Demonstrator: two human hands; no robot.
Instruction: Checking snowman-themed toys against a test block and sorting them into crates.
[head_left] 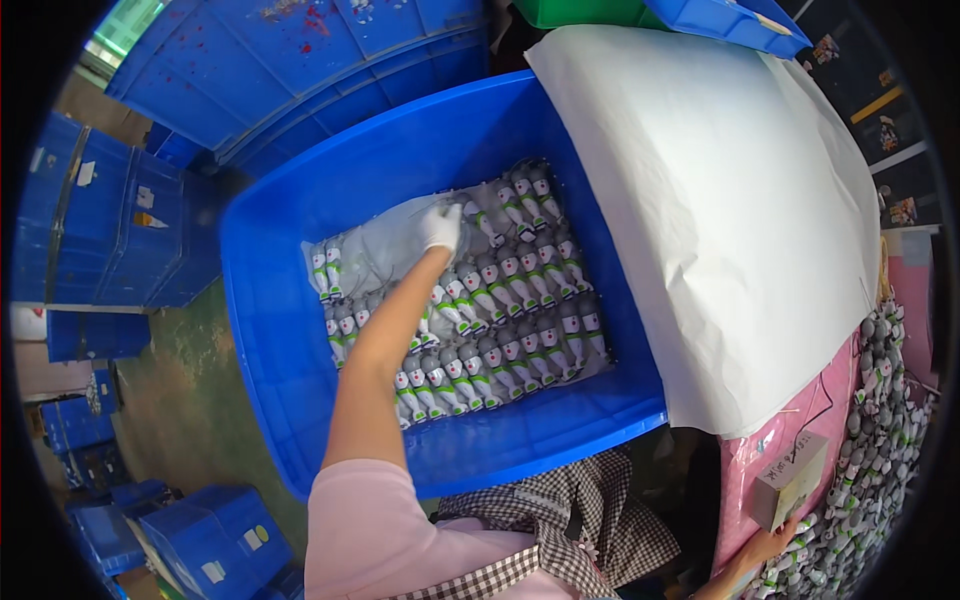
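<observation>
Pink-sleeved left hand (440, 226), gloved, grips clear plastic sheet (385, 245) over figurines (500, 300) lying diagonally; right hand (770, 545) unclear.

pink sleeve, white glove, checked apron

the left hand (440, 226) wears a white glove; the short pink sleeve (372, 520) ends above the elbow, beside a black-and-white gingham apron (580, 510).

Gloved left hand (440, 227) on clear plastic sheet (385, 245), rows of toy figures (510, 300), blue bin (300, 370)
</observation>
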